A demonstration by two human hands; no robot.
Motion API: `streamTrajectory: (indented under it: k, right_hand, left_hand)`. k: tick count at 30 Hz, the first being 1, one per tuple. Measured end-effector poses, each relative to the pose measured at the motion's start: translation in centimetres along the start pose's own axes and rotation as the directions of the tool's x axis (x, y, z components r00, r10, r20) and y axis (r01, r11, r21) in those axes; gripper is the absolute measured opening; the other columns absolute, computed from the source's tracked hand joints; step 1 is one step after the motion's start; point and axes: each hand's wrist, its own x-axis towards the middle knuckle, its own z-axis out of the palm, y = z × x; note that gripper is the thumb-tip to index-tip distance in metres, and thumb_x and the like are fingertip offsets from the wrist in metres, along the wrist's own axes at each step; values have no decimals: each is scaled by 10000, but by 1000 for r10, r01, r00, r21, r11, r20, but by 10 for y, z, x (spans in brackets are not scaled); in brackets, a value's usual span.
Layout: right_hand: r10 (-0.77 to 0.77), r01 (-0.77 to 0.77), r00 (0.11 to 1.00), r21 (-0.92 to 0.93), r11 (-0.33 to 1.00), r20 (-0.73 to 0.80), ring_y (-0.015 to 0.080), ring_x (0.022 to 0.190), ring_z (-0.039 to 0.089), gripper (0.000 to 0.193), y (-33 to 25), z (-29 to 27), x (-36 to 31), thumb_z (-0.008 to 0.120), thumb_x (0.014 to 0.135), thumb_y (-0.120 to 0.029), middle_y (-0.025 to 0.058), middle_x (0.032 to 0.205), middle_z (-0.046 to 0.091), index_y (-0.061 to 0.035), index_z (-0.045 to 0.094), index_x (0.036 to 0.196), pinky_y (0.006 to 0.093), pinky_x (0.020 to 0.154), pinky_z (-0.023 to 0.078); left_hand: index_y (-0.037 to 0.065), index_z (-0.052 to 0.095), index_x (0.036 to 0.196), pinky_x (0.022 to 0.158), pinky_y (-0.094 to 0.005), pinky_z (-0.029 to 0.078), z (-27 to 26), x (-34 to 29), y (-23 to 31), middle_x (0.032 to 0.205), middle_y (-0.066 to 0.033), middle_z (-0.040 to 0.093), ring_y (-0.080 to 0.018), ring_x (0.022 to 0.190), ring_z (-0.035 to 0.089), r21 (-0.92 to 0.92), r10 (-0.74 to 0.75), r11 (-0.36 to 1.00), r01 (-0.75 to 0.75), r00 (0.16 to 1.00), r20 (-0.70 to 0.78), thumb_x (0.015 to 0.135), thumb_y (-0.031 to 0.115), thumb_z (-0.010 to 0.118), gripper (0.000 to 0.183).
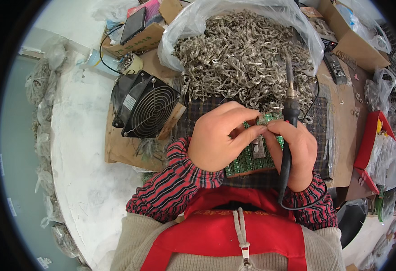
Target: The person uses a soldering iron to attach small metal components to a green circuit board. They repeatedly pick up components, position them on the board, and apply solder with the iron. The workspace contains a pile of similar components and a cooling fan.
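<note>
My right hand (301,151) is closed around the black handle of a soldering iron (291,110), whose metal tip points away from me over a heap of metal links. Its thumb and forefinger also meet the fingertips of my left hand (220,137). That left hand is in a pinch, but what lies between the fingertips is too small and covered to name. Directly beneath both hands is a green circuit board panel (243,166) with rows of small parts. A small metallic piece (257,148) lies on it, partly hidden by my fingers.
The heap of metal links (243,54) fills a clear plastic bag (173,43) at the far side. A black fan (148,106) stands to the left. Cardboard boxes (362,40) and a red box (369,144) flank the right. The iron's cord loops near my right wrist.
</note>
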Motion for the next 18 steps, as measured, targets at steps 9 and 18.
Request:
streamTrajectory:
  k: [9, 18]
  right_hand:
    - [297, -268, 951, 251, 930, -86, 220, 764, 687, 300, -5, 3, -11, 752, 847, 89, 96, 900, 706, -21, 597, 1080, 312, 709, 550]
    - [453, -325, 884, 545, 773, -116, 161, 880, 642, 256, -8, 8, -25, 649, 979, 24, 105, 987, 669, -19, 501, 1183, 311, 849, 527]
  left_hand:
    - [-50, 562, 1296, 763, -308, 578, 5, -21, -2, 1172, -139, 668, -128, 804, 665, -471, -174, 848, 244, 967, 189, 972, -76, 590, 326]
    - [-50, 674, 956, 565, -219, 555, 9, -23, -1, 973, -94, 613, -125, 700, 671, -395, -286, 866, 308, 951, 115, 934, -22, 714, 53]
